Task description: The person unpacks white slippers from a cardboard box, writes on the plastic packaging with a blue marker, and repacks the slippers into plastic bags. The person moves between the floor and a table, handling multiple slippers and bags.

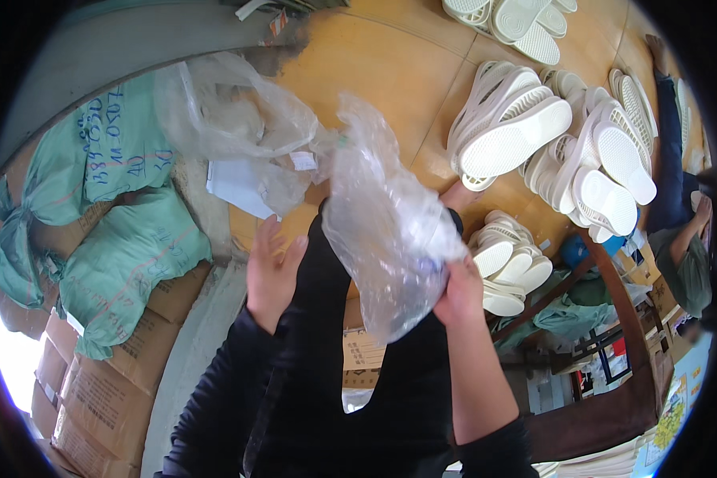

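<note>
While right hand (pixel 462 293) clamps clear plastic bag (pixel 378 227) between thumb and fingers, left hand (pixel 272 275) hovers near, loosely spread. White soles (pixel 515 137) piled on tan floor (pixel 366 68).

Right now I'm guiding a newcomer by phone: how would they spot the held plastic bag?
Find the person's black-clad legs at lower centre. Over them, the right hand holds the clear, crumpled plastic bag. Unlike the loose plastic farther left, it is held.
</note>
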